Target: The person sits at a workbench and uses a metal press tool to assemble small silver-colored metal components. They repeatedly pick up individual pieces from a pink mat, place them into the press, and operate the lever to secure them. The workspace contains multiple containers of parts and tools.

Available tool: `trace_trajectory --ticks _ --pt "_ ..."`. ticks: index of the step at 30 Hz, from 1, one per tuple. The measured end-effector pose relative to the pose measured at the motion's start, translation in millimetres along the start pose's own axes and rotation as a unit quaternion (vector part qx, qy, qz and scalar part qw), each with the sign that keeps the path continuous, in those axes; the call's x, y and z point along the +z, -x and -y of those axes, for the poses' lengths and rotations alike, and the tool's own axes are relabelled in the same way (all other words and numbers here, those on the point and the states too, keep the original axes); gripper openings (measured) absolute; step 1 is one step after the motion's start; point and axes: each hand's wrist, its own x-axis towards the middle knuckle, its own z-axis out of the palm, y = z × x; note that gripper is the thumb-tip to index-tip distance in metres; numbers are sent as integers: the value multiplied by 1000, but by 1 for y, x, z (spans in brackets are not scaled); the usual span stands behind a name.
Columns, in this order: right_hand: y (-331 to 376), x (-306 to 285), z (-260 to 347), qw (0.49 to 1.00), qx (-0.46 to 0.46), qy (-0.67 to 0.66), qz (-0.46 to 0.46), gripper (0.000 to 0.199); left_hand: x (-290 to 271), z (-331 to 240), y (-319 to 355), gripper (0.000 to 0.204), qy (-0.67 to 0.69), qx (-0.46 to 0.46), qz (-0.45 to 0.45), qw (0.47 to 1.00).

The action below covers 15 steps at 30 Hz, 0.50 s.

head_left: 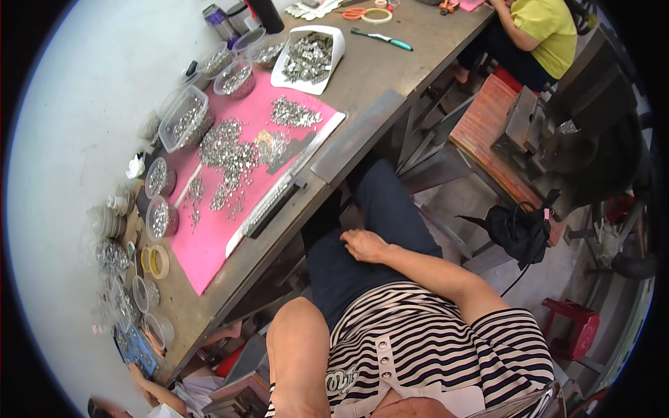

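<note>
My right hand (366, 246) rests on my dark trousers in my lap, fingers curled in, with nothing visible in it. My left arm is bent up at the lower edge, its hand outside the picture. On the workbench ahead lies a pink mat (195, 254) with loose heaps of small shiny metal pieces (231, 150) and a smaller heap (294, 113) farther back. A white strip (286, 184) with a dark bar runs along the mat's near edge. Behind it stands a white scoop-shaped tray (337, 43) of metal pieces. My right hand touches none of these.
Clear plastic tubs (167, 132) of metal parts line the wall side. Tape rolls (159, 262), a toothbrush (382, 39) and orange scissors (353, 13) lie on the bench. Right are a dark machine (592, 139) and red stool (571, 327). Other people sit far right and lower left.
</note>
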Motion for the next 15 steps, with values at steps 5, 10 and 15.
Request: trace_trajectory --ticks 5,10,15 --pt "-3 3 6 997 30 -25 62 25 -8 13 7 39 9 -4 -6 1000" --pt "-7 -3 7 993 65 -41 84 29 -11 24 14 39 21 -11 -19 1000" --pt "0 -9 6 996 63 -47 50 25 -17 32 22 38 29 -25 -33 999"
